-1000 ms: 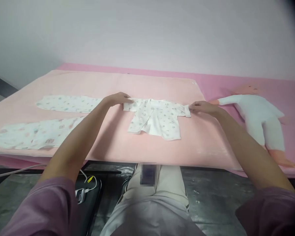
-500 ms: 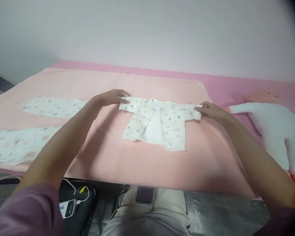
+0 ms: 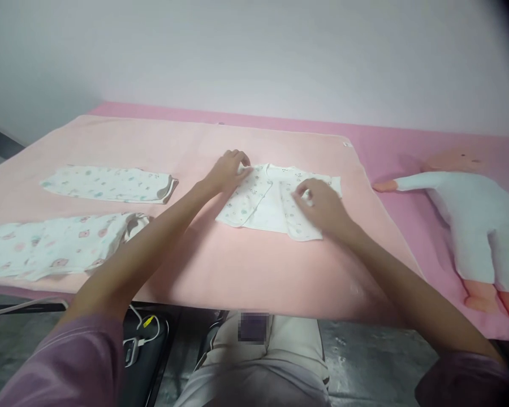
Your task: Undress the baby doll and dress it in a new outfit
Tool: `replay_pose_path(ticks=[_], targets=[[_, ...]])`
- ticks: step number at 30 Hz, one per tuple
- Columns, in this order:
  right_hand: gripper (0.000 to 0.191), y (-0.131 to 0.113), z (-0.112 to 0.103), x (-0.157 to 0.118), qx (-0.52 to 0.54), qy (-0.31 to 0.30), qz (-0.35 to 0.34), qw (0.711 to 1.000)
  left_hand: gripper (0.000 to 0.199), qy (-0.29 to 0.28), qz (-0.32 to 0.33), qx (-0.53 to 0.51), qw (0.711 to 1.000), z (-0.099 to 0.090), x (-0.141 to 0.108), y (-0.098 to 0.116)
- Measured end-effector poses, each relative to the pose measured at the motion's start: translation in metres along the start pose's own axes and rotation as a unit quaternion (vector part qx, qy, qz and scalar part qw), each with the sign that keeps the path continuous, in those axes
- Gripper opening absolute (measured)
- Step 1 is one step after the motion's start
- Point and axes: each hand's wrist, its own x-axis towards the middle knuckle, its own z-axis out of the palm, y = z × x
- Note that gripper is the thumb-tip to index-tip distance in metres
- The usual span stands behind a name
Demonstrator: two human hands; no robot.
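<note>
Pale grey wall, plain, stands behind both hands, beyond the far edge of the work surface. Bright pink cover, beneath and to the right of the grip; peach mat, spread over it, directly under both hands.

Item: small white jacket, printed with little motifs, front parted over a plain white inside. Lies flat between and just below the hands, its neckline midway between them, its hem nearer the person than either grip.

Left hand: at the jacket's upper left edge, fingers bent, thumb and fingertips close together on the shoulder and sleeve area; whether cloth is pinched cannot be told.

Right hand: over the jacket's right front panel, fingers curled, thumb and forefinger narrowly spaced; contact with the cloth cannot be told. One sleeve end shows just beyond this hand.

Further items: slim printed garment, lying flat to the left of the left hand; larger printed garment, nearer the person, left of the left hand and partly behind the left forearm. Plush toy, white-bodied with orange feet, well to the right of the right hand. White cable and small device, below the left hand, under table level.
</note>
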Motion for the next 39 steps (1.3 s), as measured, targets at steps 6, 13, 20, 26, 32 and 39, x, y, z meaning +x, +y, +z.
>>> replay_pose_path(ticks=[6, 13, 20, 26, 32, 39], targets=[[0.044, -0.076, 0.068, -0.001, 0.052, -0.193, 0.051, 0.978, 0.044, -0.161, -0.041, 0.050, 0.985, 0.026, 0.026, 0.060], [0.043, -0.095, 0.092, 0.011, 0.023, -0.195, 0.151, 0.969, 0.046, -0.203, -0.137, 0.077, 0.966, 0.031, 0.058, 0.077], [0.028, -0.068, 0.054, 0.006, 0.098, -0.080, 0.181, 0.975, 0.042, -0.191, -0.178, -0.043, 0.964, 0.029, 0.065, 0.068], [0.019, -0.043, 0.034, 0.004, 0.253, -0.125, 0.240, 0.929, 0.056, -0.161, -0.171, -0.134, 0.963, 0.037, 0.050, 0.081], [0.022, -0.035, 0.033, -0.001, 0.200, -0.154, 0.240, 0.937, 0.051, 0.025, -0.192, 0.013, 0.981, 0.013, -0.011, 0.027], [0.019, -0.039, 0.034, 0.001, 0.047, -0.086, 0.154, 0.983, 0.047, -0.096, -0.286, -0.024, 0.953, -0.022, -0.026, -0.038]])
